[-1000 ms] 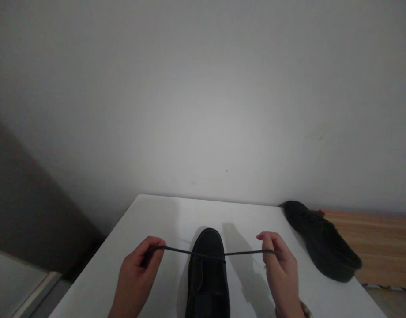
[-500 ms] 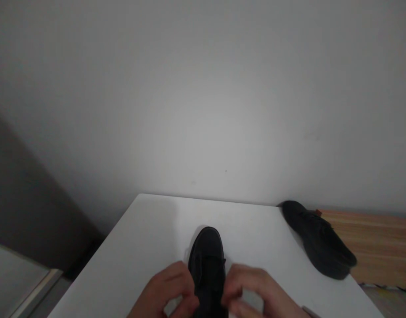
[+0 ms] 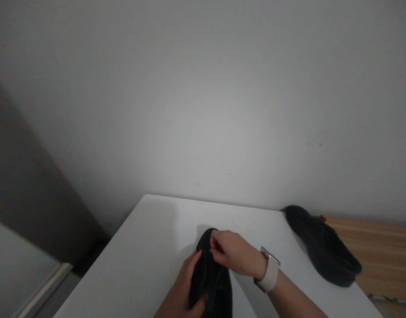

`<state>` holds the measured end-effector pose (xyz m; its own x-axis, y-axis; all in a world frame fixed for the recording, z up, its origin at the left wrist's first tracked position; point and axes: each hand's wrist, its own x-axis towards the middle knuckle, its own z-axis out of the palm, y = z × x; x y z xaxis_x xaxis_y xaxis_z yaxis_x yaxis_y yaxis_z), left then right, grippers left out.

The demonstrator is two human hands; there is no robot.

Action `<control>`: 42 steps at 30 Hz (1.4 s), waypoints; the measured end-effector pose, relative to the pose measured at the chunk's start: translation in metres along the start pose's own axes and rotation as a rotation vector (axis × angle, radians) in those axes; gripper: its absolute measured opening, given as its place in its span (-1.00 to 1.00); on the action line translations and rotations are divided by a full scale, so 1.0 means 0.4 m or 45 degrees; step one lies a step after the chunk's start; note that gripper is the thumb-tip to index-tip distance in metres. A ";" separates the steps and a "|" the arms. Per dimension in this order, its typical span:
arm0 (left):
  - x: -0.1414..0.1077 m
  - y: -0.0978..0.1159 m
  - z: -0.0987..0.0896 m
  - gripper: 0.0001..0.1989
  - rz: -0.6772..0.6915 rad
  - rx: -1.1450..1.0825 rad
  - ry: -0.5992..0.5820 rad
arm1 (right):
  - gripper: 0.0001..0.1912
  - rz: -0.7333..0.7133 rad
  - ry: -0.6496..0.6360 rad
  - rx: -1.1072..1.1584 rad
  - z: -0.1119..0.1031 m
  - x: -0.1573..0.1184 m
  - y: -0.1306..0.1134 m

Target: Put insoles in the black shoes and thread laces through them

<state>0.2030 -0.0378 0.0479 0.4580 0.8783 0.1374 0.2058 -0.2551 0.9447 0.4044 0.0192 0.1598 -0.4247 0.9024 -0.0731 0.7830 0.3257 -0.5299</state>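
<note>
A black shoe (image 3: 211, 282) lies on the white table (image 3: 150, 238) near its front edge, toe pointing away from me. My left hand (image 3: 189, 282) is wrapped round the shoe's left side, thumb and fingers against it. Over the front part of the shoe is my right hand (image 3: 226, 249), its fingers pinched together; whatever they hold, perhaps part of the upper or a lace, is hidden. A watch with a light band is on my right wrist.
Another black shoe (image 3: 324, 247) lies at the table's right edge, toe toward the wall. Beyond it is a wood-grain surface (image 3: 385, 251). A grey wall (image 3: 223, 110) rises behind the table. At the lower left is a pale ledge (image 3: 46, 289).
My right hand has moved forward over the shoe's toe area, showing the watch. My left hand has come against the shoe's side. The view has shifted slightly.
</note>
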 end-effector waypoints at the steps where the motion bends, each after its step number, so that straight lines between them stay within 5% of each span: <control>1: 0.000 0.000 0.001 -0.24 0.006 0.003 0.002 | -0.89 -0.007 0.010 -0.002 -0.006 0.000 -0.003; 8: -0.002 -0.010 0.001 -0.24 -0.040 0.026 0.007 | -0.88 -0.077 0.271 0.089 -0.086 0.009 -0.035; 16: -0.006 0.014 -0.004 -0.28 -0.085 0.040 0.004 | -0.90 -0.201 0.789 0.414 -0.266 0.029 -0.087; 22: -0.002 0.024 0.002 -0.29 -0.090 0.023 0.009 | -0.89 -0.600 1.361 0.790 -0.399 0.030 -0.145; 28: 0.001 0.035 -0.004 -0.31 -0.117 -0.032 0.010 | -0.85 -0.897 1.702 0.901 -0.466 0.042 -0.183; 31: 0.001 0.030 -0.001 -0.30 -0.116 -0.027 -0.013 | -0.84 -0.970 1.760 0.902 -0.459 0.067 -0.190; 34: 0.003 0.014 0.012 -0.24 -0.093 0.015 0.008 | -0.84 -0.966 1.638 0.942 -0.420 0.087 -0.221; 38: 0.007 -0.010 0.030 -0.16 -0.047 0.020 0.091 | -0.84 -0.917 1.401 0.988 -0.368 0.070 -0.315; 42: 0.009 -0.028 0.031 -0.09 -0.035 -0.007 0.102 | -0.75 -0.978 1.469 1.108 -0.366 0.041 -0.397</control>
<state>0.2132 -0.0367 0.0343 0.3813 0.9146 0.1345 0.2125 -0.2283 0.9501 0.3397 0.0237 0.3665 0.2863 0.4640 0.8383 -0.0860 0.8838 -0.4598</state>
